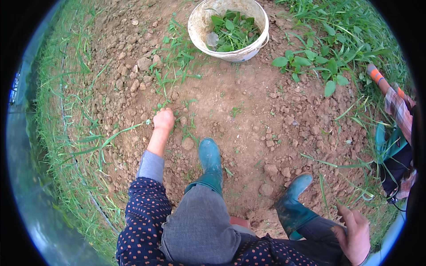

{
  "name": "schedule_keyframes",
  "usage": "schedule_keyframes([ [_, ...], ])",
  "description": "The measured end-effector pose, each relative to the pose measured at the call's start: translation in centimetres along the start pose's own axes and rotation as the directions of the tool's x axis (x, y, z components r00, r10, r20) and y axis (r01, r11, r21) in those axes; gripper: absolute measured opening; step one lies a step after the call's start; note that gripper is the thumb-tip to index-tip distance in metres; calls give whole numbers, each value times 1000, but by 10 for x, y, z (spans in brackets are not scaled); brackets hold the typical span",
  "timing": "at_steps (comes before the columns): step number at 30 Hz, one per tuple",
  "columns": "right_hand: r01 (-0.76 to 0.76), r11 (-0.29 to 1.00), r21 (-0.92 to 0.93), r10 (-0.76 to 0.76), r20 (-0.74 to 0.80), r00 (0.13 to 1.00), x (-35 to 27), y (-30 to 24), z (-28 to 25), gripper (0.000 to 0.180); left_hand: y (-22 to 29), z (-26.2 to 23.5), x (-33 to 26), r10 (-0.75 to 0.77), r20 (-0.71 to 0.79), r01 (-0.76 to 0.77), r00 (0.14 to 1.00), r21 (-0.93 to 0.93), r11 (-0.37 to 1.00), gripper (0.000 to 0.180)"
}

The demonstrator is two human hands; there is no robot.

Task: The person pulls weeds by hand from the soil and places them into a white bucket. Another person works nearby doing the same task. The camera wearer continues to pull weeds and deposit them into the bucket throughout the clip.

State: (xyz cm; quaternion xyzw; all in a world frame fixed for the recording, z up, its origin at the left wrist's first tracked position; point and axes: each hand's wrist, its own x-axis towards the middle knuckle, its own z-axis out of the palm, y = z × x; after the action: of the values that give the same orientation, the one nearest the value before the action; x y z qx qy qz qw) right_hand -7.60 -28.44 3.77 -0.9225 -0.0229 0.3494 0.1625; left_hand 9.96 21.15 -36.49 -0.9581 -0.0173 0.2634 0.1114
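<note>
My left hand (164, 119) is closed near the soil, left of the forward boot. Thin green leaves of a small weed (160, 106) stick out at its knuckles; the roots are hidden. My right hand (355, 232) hangs beside my right knee, its fingers apart and nothing in them. Ahead stands a dirty white bucket (198, 26), partly filled with pulled green weeds (235, 29). A small clear piece, perhaps plastic, lies against its inner wall.
My green rubber boots (210, 155) stand apart on cloddy brown soil (248, 106). Grass lines the left side along a thin dark hose (102, 210). Leafy plants (306, 62) grow at the upper right. At the right edge is another person's plaid sleeve (398, 108).
</note>
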Motion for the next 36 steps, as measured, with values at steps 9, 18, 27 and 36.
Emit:
schedule_keyframes([
  [9, 38, 999, -27, -39, -22, 999, -3, 3, 0, 52, 14, 12, 18, -94, 154, 64, 984, 185, 981, 30],
  [18, -18, 1000, -23, 19, 9, 1000, -7, 12, 2, 53, -30, 18, -3, 51, 99, -59, 994, 78, 995, 30],
  [27, 87, 996, 18, -86, -54, 995, -8, 7, 1, 50, -50, -20, -44, 212, -226, -282, 951, -348, 894, 24],
  [36, 11, 1000, 19, -11, -28, 1000, -6, 8, 2, 49, 5, -3, -5, 122, -107, -87, 987, 288, 954, 19],
])
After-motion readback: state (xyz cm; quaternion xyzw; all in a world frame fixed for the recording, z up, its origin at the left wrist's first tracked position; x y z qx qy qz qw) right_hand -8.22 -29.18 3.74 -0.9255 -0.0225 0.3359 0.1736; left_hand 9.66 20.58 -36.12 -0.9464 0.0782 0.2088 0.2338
